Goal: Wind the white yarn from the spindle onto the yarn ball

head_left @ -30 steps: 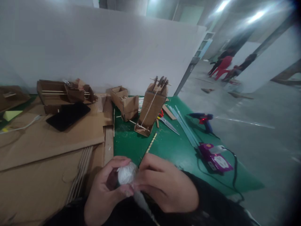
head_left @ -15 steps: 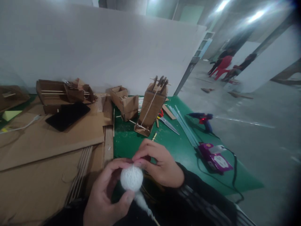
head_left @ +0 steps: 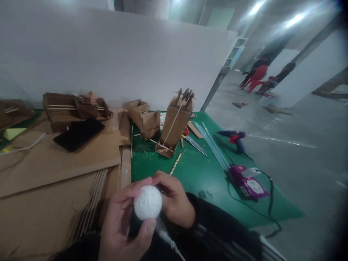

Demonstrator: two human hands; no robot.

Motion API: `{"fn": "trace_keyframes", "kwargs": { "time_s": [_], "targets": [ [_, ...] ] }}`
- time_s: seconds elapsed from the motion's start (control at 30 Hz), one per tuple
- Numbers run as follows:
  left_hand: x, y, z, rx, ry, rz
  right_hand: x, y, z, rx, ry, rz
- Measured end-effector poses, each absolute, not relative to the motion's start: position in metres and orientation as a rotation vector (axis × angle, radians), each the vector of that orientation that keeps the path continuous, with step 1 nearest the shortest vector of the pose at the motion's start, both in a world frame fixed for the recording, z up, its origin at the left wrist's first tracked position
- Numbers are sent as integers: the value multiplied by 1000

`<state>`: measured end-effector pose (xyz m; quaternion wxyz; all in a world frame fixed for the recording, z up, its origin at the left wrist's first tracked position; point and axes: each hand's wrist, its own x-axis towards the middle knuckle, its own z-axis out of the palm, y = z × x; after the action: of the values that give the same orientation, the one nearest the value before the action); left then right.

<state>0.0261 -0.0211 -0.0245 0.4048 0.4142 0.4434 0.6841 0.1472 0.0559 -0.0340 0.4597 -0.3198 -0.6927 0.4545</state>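
Observation:
A round ball of white yarn [head_left: 148, 202] sits between the thumb and fingers of my left hand [head_left: 122, 221], near the bottom middle of the view. Close against the ball's right side is my right hand [head_left: 175, 201], fingers curled; what its fingertips hold, if anything, is hidden behind the ball. Fluffy white strands [head_left: 167, 237] trail below the ball toward a thin stick at the bottom edge. Beyond the hands, a tall cardboard piece [head_left: 175, 125] with string and sticks stands on the green table [head_left: 146, 163].
Scissors [head_left: 195, 144], a patterned stick [head_left: 175, 164], clear glue sticks [head_left: 213, 146], a blue glue gun [head_left: 233, 136] and a purple packet [head_left: 247, 183] lie to the right. Cardboard sheets [head_left: 89, 156], a black phone-like slab [head_left: 78, 134] and cardboard boxes [head_left: 61, 107] occupy the left.
My right hand has moved left and down, closer beside the ball. The ball has shifted slightly left and up in my left hand, and more of the patterned stick shows.

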Motion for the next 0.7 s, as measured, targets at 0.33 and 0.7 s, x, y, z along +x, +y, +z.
{"fn": "trace_keyframes", "kwargs": {
  "time_s": [0.33, 0.7],
  "targets": [
    [17, -5, -35, 1270, 960, 1815, 144, 36, -21, -802, -1812, 1155],
    [8, 1, -34, 1419, 1041, 1682, 149, 7, -6, -843, -1878, 1039]
  ]
}}
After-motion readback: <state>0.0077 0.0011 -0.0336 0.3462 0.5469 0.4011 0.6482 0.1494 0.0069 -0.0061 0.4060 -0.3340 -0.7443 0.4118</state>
